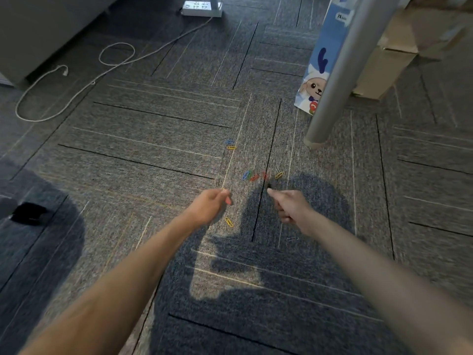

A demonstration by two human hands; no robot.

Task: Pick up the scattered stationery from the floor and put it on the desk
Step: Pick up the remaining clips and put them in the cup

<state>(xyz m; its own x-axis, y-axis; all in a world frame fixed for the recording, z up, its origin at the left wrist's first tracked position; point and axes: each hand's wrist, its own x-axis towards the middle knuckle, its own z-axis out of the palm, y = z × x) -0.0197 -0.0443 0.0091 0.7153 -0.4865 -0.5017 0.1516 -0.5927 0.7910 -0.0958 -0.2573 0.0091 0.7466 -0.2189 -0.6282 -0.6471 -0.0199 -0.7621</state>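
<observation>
L hand [210, 204]: fingers curled, contents can't be told. R hand [289, 206]: index stuck out, rest curled, grip unclear. Yellow clip [229, 222] is laid on carpet [128, 149] betw. them, long axis diagonal. Coloured clips [252, 175] are scattered just ahead, mostly slanted.

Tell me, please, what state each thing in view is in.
Paper clips: scattered flat on the carpet.
Left hand: fingers curled, low over the carpet; contents unclear.
Right hand: forefinger out toward the clips, other fingers curled.
White cable: slack, looped, plug end loose on the carpet.
Paper bag: upright behind the desk leg.
</observation>
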